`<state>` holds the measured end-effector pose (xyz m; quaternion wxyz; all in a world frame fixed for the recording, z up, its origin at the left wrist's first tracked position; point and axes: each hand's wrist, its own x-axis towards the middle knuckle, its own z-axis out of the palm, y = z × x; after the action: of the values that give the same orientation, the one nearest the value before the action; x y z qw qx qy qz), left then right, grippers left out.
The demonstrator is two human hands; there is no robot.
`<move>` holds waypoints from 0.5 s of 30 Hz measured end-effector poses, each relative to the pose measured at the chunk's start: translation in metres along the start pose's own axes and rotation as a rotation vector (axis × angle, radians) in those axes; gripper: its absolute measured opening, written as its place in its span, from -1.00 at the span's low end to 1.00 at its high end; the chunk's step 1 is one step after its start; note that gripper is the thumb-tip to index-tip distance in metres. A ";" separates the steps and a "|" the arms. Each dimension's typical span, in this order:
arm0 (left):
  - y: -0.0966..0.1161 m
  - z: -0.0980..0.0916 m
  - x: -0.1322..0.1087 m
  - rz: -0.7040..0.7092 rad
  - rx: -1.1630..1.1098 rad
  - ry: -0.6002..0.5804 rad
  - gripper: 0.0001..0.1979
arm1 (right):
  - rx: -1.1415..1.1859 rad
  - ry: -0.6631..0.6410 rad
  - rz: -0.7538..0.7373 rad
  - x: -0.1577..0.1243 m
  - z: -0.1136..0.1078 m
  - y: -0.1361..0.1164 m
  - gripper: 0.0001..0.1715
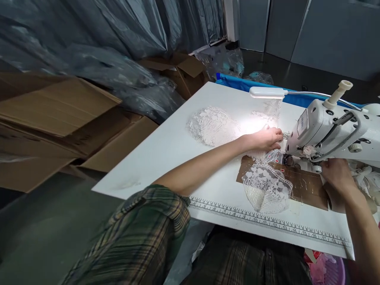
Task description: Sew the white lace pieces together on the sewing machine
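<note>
My left hand point(268, 138) is closed beside the needle area of a white sewing machine point(308, 122), its bent fingers on white lace. One scalloped piece of lace point(267, 184) hangs from the needle area toward the front of the table. More white lace point(212, 124) lies heaped to the left of my left hand, under bright lamp light. My right hand point(338, 172) is closed just right of the needle area, below the machine arm. Its fingertips are partly hidden, and I cannot make out what is between them.
Brown tape point(308, 186) covers part of the white table point(166, 158). A printed ruler point(267, 221) runs along the front edge. A lamp point(267, 92) hangs over the lace. Cardboard boxes point(59, 111) stand left, and a purple basket point(335, 271) sits below right.
</note>
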<state>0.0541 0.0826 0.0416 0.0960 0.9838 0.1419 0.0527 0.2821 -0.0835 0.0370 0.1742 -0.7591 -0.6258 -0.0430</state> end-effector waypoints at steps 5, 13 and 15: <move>0.000 -0.009 -0.005 -0.032 -0.099 -0.044 -0.84 | -0.163 0.002 -0.060 -0.030 0.005 0.003 -0.71; 0.011 -0.010 -0.028 -0.030 -0.569 -0.122 -0.77 | -0.336 0.055 0.029 -0.018 0.011 -0.004 -0.72; 0.008 -0.006 -0.033 -0.043 -0.695 -0.099 -0.63 | -0.308 0.026 0.045 -0.014 0.009 -0.003 -0.74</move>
<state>0.0243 0.0666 0.0464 0.4329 0.8905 0.1313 0.0480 0.2753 -0.0929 0.0252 0.0648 -0.7899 -0.5924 -0.1446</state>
